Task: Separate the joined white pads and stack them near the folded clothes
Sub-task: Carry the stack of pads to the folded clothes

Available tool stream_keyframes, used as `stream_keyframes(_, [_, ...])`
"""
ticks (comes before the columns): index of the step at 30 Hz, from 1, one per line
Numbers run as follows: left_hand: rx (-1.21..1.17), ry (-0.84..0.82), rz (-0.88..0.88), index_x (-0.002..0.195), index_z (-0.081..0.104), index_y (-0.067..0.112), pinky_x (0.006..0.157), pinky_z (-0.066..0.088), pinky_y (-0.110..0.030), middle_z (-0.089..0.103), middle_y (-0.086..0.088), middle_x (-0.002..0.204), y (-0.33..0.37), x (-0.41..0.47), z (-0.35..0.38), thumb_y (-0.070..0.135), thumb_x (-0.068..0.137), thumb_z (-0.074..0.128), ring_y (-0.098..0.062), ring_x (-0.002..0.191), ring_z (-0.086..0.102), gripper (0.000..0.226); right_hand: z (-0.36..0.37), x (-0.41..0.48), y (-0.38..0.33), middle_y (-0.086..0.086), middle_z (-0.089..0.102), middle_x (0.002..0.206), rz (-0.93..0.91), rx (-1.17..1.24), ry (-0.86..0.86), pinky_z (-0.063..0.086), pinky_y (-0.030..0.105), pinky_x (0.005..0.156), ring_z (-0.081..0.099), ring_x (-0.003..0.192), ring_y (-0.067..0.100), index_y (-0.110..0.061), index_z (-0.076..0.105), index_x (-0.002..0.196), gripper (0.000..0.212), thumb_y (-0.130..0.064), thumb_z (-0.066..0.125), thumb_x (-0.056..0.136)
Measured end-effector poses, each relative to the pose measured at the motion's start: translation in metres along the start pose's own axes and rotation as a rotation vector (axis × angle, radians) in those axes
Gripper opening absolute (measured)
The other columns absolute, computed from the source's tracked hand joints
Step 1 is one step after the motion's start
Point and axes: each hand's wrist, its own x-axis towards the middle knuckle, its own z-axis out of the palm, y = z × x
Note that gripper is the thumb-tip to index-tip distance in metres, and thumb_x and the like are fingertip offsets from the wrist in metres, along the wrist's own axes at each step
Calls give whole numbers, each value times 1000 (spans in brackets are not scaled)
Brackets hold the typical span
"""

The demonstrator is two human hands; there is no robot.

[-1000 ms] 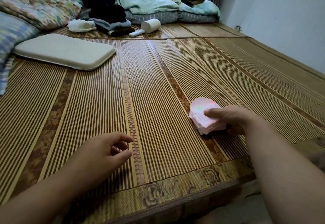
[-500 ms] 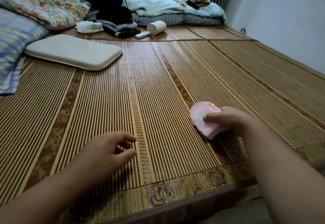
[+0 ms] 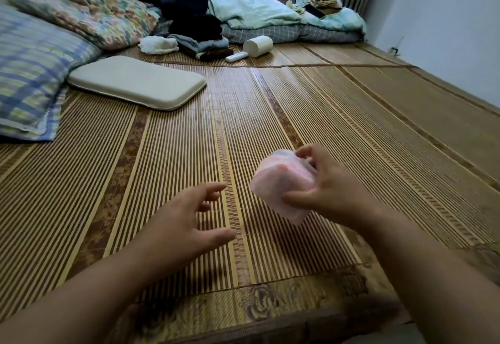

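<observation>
My right hand (image 3: 334, 184) holds a bundle of joined white pads (image 3: 281, 181), pinkish in this light, lifted a little above the bamboo mat (image 3: 162, 170). Thumb below and fingers on top clamp it. My left hand (image 3: 189, 222) hovers open just left of the bundle, fingers spread toward it, not touching. The folded clothes (image 3: 200, 38), dark and grey, lie far back in the middle of the bed.
A flat cream pillow (image 3: 135, 84) lies at the left middle, with striped and flowered pillows (image 3: 32, 68) beyond it. A white cloth (image 3: 158, 45), a white roll (image 3: 258, 45) and a remote (image 3: 237, 57) sit beside the clothes. Green bedding (image 3: 270, 19) fills the back; a wall stands to the right.
My right hand has picked the pad bundle up off the mat and brought it left toward me. My left hand has risen and opened toward it.
</observation>
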Motion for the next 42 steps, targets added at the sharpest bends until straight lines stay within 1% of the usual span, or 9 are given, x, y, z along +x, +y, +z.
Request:
stream_keyframes(5, [-175, -2, 53, 125, 7, 72, 91, 38, -13, 29, 35, 133, -5, -6, -13, 59, 45, 79, 15, 118, 38, 108, 50, -18, -48, -20, 43, 103, -334, -95, -184, 40, 9, 64, 49, 84, -7, -48, 30, 126, 80, -42, 78, 63])
stream_keyframes(10, [-202, -16, 80, 118, 45, 51, 74, 53, -15, 64, 18, 103, -24, -14, -24, 27, 57, 86, -2, 95, 64, 77, 82, -16, -59, -10, 48, 122, -433, -100, -251, 45, 24, 81, 50, 102, 6, -49, 29, 129, 80, -41, 78, 66])
stream_keyframes(17, [-160, -79, -22, 118, 44, 47, 80, 53, -19, 65, 16, 104, -43, -25, -22, 40, 59, 83, -1, 98, 62, 71, 94, -9, -44, -19, 35, 125, -251, -19, -392, 29, 4, 86, 40, 108, -4, -51, 14, 138, 107, -46, 83, 56])
stream_keyframes(23, [-96, -3, -62, 114, 51, 34, 82, 50, -25, 65, 13, 102, -40, -23, -20, 41, 64, 69, 2, 91, 60, 53, 90, -11, -47, -22, 43, 115, -149, 136, -405, 51, 13, 68, 57, 95, 4, -71, 13, 120, 89, -38, 71, 61])
stream_keyframes(32, [-288, 305, -262, 126, 44, 29, 51, 50, -13, 57, 12, 98, -23, -17, -33, 34, 83, 63, -3, 76, 62, 48, 112, -9, -75, 5, 69, 93, 84, 635, -32, 55, 22, 51, 72, 69, 13, -26, 51, 113, 42, -38, 66, 76])
stream_keyframes(36, [-125, 397, -223, 137, 25, 49, 78, 49, -26, 57, 4, 120, -13, -29, -52, 38, 82, 58, -12, 95, 59, 66, 122, -2, -95, 8, 70, 97, 169, 609, -41, 59, 41, 67, 70, 81, 24, -22, 64, 103, 17, -31, 56, 90])
stream_keyframes(38, [-71, 455, -197, 136, 29, 50, 93, 44, -26, 55, 4, 132, -13, -38, -67, 36, 82, 56, -15, 109, 56, 62, 127, 2, -119, 12, 64, 109, 207, 544, -86, 53, 26, 71, 62, 88, 23, -21, 62, 86, 1, -21, 62, 87])
stream_keyframes(40, [-106, 519, -196, 132, 41, 46, 94, 41, -20, 56, 5, 131, -13, -49, -86, 32, 82, 54, -10, 110, 54, 54, 132, 14, -153, 13, 59, 119, 304, 624, -180, 38, 11, 72, 54, 91, 18, -24, 57, 80, 18, -21, 74, 78])
stream_keyframes(42, [-114, 581, -202, 125, 54, 39, 90, 43, -19, 62, 5, 123, -13, -60, -110, 31, 82, 52, -6, 104, 56, 44, 132, 20, -183, 13, 59, 122, 250, 697, -227, 44, 21, 86, 58, 98, 27, -24, 63, 97, 20, -15, 71, 81])
